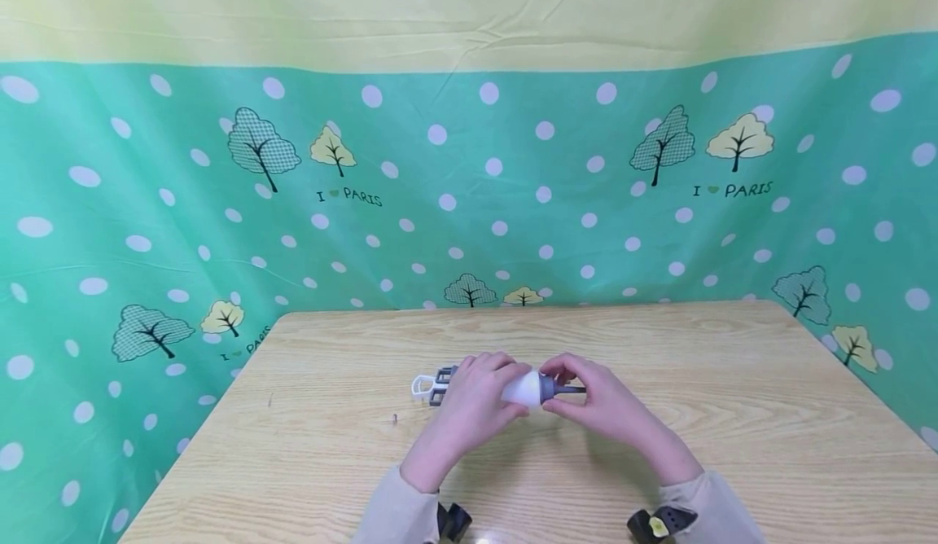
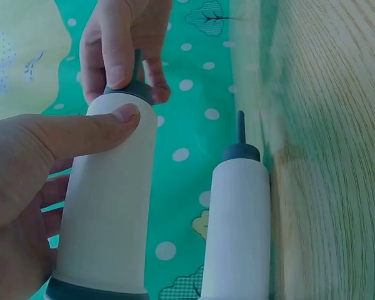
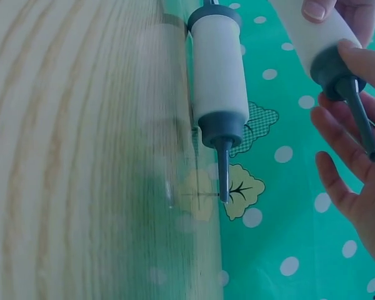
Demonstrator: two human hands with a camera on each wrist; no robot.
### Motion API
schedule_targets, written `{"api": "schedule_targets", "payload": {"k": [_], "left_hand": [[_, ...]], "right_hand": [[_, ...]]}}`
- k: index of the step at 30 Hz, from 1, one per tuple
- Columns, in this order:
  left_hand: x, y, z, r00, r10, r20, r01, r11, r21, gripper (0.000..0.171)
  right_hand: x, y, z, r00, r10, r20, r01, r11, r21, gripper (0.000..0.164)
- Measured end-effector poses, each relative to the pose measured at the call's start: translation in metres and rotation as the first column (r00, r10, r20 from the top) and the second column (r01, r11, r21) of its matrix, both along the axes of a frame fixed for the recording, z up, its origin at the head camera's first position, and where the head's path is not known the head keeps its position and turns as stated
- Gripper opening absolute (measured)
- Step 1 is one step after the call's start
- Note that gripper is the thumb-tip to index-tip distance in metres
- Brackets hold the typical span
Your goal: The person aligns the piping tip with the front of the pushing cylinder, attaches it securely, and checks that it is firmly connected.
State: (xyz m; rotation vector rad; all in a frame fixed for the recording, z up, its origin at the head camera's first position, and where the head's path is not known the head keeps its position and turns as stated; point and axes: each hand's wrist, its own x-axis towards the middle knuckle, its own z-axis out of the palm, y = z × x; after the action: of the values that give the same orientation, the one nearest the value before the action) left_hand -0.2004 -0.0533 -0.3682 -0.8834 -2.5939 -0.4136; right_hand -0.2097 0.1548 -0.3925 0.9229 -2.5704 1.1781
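My left hand (image 1: 475, 393) holds a hand pump (image 1: 524, 390) lengthwise by its white barrel. In the left wrist view the thumb lies along the barrel (image 2: 109, 200) and the fingers wrap behind. With thumb and fingers, my right hand (image 1: 599, 397) grips the grey collar at the pump's front end, where a thin grey nozzle (image 1: 570, 389) sticks out to the right. A second, similar pump (image 2: 237, 219) lies on the table beside the held one; hands and held pump mostly hide it in the head view. Left of my left hand show a white loop handle (image 1: 422, 387) and grey end parts.
The wooden table (image 1: 330, 471) has a glossy top that reflects things. One tiny dark bit (image 1: 395, 418) lies on it to the left of the hands. Behind hangs a green curtain (image 1: 498, 234) with white dots and printed trees.
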Motion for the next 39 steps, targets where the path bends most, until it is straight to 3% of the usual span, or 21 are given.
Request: {"api": "schedule_targets", "payload": {"k": [9,14,18,23,29,39], "left_hand": [[0.0,0.001,-0.002,1.0,0.0,-0.006,0.0,1.0,-0.005,0.047],[0.0,0.002,-0.004,0.999,0.018,-0.041,-0.018,1.0,-0.01,0.048],[0.0,0.004,-0.007,0.997,0.041,-0.061,-0.042,0.999,-0.006,0.048],[0.002,0.005,-0.01,0.998,0.063,-0.021,-0.062,0.997,0.044,0.047],[0.002,0.005,-0.02,0.998,0.07,0.002,-0.07,0.997,0.022,0.047],[0.002,0.006,-0.033,0.996,0.033,0.088,-0.033,0.999,-0.006,0.048]], "right_hand": [[-0.002,0.001,-0.002,0.994,0.041,-0.104,-0.041,0.999,0.007,0.032],[-0.003,0.0,-0.002,0.993,0.011,-0.115,-0.008,1.0,0.028,0.03],[-0.002,0.0,-0.001,0.997,0.011,-0.075,-0.008,0.999,0.041,0.028],[-0.002,0.0,-0.001,1.0,0.011,0.021,-0.011,1.0,0.022,0.025],[0.0,0.003,-0.006,0.984,0.053,0.169,-0.059,0.998,0.033,0.028],[0.005,0.004,-0.017,0.973,0.038,0.226,-0.056,0.996,0.076,0.024]]}}
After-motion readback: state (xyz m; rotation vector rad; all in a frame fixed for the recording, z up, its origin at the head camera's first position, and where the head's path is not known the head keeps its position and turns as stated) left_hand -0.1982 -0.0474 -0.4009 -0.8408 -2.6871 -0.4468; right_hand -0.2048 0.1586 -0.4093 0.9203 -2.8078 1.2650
